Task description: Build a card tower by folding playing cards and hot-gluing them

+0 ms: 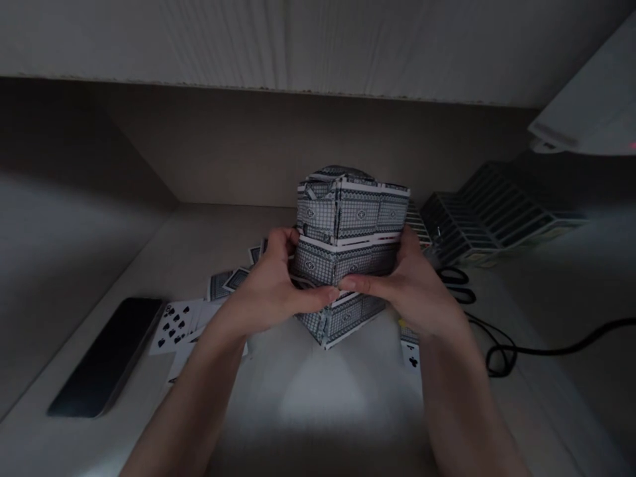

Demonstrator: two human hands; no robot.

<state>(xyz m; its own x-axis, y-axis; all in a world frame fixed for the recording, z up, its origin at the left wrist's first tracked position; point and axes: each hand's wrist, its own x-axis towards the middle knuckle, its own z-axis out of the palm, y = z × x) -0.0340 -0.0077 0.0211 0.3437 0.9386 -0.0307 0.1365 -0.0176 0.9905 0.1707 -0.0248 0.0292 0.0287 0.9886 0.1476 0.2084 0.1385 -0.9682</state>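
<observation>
A tall block built from playing cards (pixel 360 222), with patterned grey-blue backs facing out, stands in the middle with a corner turned toward me. It has several tiers, parted by white card edges, and its upper left part looks bent and uneven. My left hand (pixel 275 285) grips its left side, the thumb lying across the front corner. On the right side my right hand (pixel 405 285) holds the same block, its thumb tip meeting the left one at that corner. Fingers behind the block are partly hidden.
Loose playing cards (pixel 173 326) and a black phone (pixel 109 358) lie at left. Black-handled scissors (pixel 456 285), a black cable (pixel 546 350) and stepped card structures (pixel 511 212) are at right. A shelf edge (pixel 278 93) hangs above; a white object (pixel 591 99) juts in at upper right.
</observation>
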